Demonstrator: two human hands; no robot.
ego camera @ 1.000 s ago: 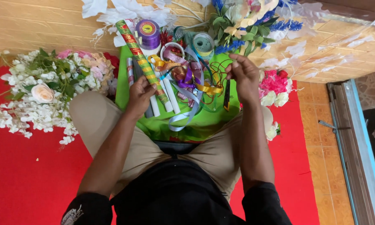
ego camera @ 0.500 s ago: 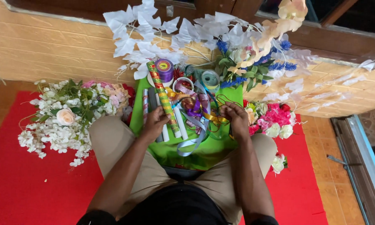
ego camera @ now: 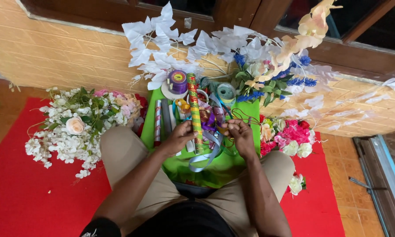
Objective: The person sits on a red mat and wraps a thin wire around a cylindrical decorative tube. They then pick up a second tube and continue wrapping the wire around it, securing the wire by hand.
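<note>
A bunch of white artificial blossoms (ego camera: 70, 127) lies far left on the red mat (ego camera: 26, 193). The left hand (ego camera: 180, 137) has its grip clamped on a long green-and-gold wrapped roll (ego camera: 195, 112) over the green cloth (ego camera: 215, 164). The right hand (ego camera: 239, 136) pinches tangled coloured ribbons (ego camera: 213, 120). Pink fabric flowers (ego camera: 291, 134) lie right.

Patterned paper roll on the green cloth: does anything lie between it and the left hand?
Nothing visible does. The left hand already rests against the patterned paper roll, fingers at its lower part. The right hand is in the ribbons beside it.
</note>
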